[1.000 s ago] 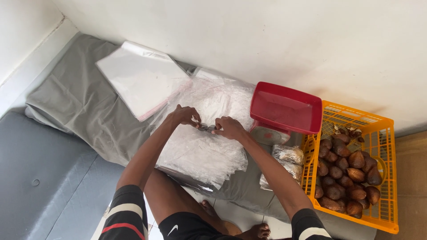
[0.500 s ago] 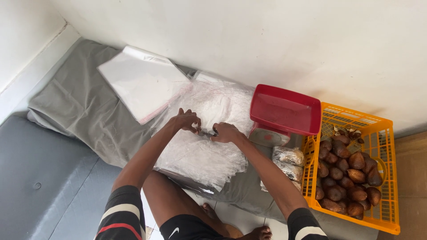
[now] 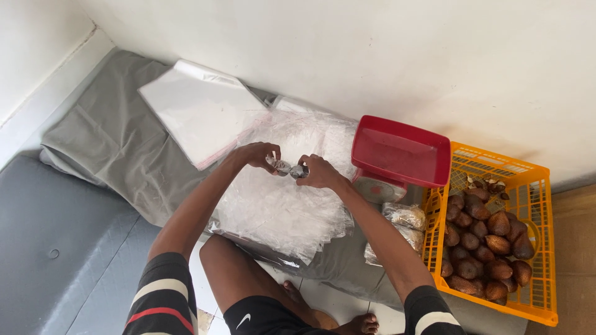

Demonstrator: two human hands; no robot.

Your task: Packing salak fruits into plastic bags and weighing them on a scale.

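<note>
Vs 0.5 s ago: both hands lifted off plastic bag pile (image 3: 279, 211). Left hand (image 3: 257, 155), right hand (image 3: 318, 172) each pinching small clear packet (image 3: 287, 167), crumpled, at 12 o'clock of pile.

The heap of bags (image 3: 279, 205) is thin, glossy, crinkled clear plastic. The grey sheet (image 3: 93, 139) beneath looks like matt cloth. The red tray (image 3: 400, 152) and orange crate (image 3: 528, 186) are smooth hard plastic; the brown fruit (image 3: 490, 242) seems scaly, though small here.

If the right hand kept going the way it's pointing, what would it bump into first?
The right hand points left toward the left hand. It would probably meet the small shiny wrapped piece pinched between both hands first, then the left hand's fingers. Depth looks about equal, though that is hard to judge.
</note>
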